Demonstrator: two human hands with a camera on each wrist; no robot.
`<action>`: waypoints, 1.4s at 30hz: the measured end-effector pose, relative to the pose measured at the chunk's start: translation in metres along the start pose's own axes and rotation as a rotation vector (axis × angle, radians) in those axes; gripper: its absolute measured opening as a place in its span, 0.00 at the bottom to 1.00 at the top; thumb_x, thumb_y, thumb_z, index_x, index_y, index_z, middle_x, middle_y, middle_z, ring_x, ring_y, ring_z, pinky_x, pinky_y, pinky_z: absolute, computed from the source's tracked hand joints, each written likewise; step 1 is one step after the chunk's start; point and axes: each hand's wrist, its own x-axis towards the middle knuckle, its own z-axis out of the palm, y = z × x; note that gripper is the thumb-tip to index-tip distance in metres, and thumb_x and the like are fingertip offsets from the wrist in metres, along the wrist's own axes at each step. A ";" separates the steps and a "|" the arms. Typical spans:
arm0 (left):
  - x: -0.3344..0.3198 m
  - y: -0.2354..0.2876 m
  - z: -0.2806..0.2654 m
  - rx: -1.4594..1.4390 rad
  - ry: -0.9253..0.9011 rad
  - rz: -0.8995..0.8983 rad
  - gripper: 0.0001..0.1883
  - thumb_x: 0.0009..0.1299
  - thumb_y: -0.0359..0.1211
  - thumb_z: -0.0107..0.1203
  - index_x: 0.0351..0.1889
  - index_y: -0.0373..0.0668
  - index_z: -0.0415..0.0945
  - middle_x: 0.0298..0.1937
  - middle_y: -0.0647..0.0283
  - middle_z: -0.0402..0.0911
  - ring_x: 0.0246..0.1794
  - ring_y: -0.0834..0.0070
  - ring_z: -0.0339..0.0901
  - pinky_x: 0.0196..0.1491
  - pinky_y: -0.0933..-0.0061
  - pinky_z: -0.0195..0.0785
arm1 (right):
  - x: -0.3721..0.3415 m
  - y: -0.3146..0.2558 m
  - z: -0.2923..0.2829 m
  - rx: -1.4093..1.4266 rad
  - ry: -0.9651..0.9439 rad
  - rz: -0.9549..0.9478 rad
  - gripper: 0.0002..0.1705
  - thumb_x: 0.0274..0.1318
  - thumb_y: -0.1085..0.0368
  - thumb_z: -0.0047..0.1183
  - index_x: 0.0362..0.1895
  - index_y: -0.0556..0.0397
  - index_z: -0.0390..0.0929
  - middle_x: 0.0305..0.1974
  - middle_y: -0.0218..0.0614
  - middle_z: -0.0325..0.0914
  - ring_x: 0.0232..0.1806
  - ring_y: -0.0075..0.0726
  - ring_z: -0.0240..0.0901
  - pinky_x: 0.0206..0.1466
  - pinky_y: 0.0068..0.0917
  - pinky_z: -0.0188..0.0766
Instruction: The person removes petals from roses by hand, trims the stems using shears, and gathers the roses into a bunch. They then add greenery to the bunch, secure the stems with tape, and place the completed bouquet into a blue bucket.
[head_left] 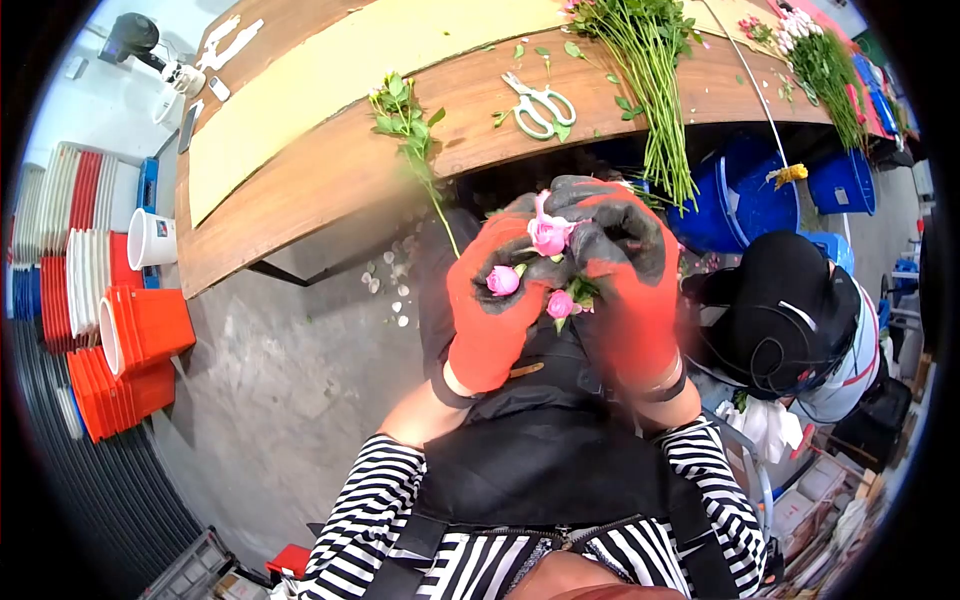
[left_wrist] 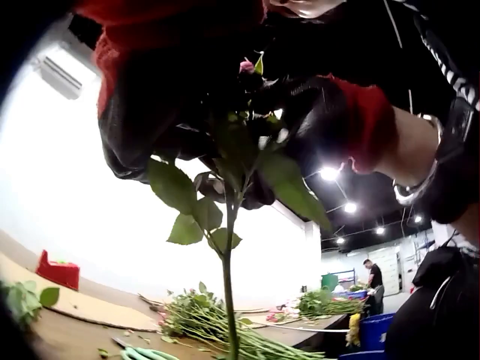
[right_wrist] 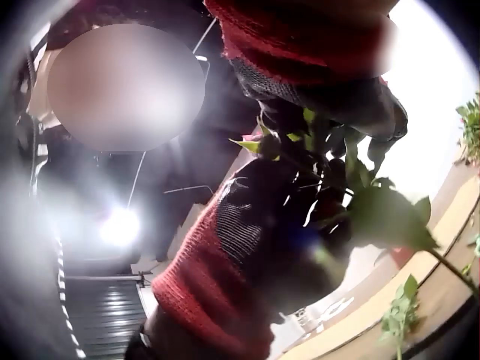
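A gloved left hand (head_left: 490, 315) and right hand (head_left: 630, 268) curl their fingers around pink roses (head_left: 549, 237). Pale-handled scissors (head_left: 525, 94) lie on the wooden worktop (head_left: 330, 165).

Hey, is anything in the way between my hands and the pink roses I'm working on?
Only your red-and-black gloves, as far as I can see. Your left hand and right hand are right at the pink roses. Leaves show just below the hands, though some finger contact is hidden.
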 end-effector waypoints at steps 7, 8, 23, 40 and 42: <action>0.004 0.012 0.003 -0.249 0.096 -0.295 0.14 0.62 0.23 0.58 0.47 0.33 0.79 0.41 0.61 0.84 0.44 0.73 0.78 0.54 0.69 0.69 | 0.013 0.011 -0.008 0.133 0.264 0.011 0.17 0.51 0.75 0.55 0.48 0.59 0.76 0.49 0.37 0.79 0.53 0.31 0.73 0.57 0.27 0.67; 0.003 0.006 0.001 -0.136 0.110 -0.206 0.17 0.61 0.22 0.57 0.49 0.33 0.78 0.44 0.61 0.83 0.46 0.73 0.78 0.54 0.70 0.69 | 0.013 0.003 -0.001 0.082 0.349 -0.076 0.19 0.49 0.75 0.57 0.48 0.59 0.77 0.49 0.37 0.79 0.55 0.33 0.73 0.60 0.28 0.66; 0.002 -0.003 0.007 0.606 0.201 0.362 0.19 0.48 0.24 0.66 0.41 0.40 0.81 0.38 0.59 0.79 0.45 0.55 0.72 0.55 0.56 0.66 | -0.005 0.004 0.004 -0.870 0.084 -0.451 0.20 0.39 0.66 0.71 0.42 0.51 0.82 0.47 0.35 0.80 0.56 0.52 0.70 0.63 0.46 0.61; 0.006 0.000 0.003 0.465 0.237 0.167 0.14 0.50 0.25 0.67 0.36 0.39 0.82 0.35 0.60 0.79 0.44 0.56 0.73 0.57 0.54 0.65 | 0.004 -0.001 0.006 -0.511 0.154 -0.252 0.18 0.44 0.73 0.62 0.44 0.56 0.80 0.48 0.37 0.79 0.54 0.39 0.71 0.61 0.34 0.64; 0.004 0.000 0.003 0.565 0.230 0.240 0.15 0.50 0.25 0.67 0.37 0.40 0.82 0.36 0.61 0.79 0.45 0.55 0.72 0.53 0.55 0.65 | 0.004 -0.005 0.006 -0.820 0.027 -0.369 0.19 0.40 0.70 0.67 0.42 0.52 0.82 0.48 0.36 0.80 0.56 0.46 0.71 0.64 0.41 0.62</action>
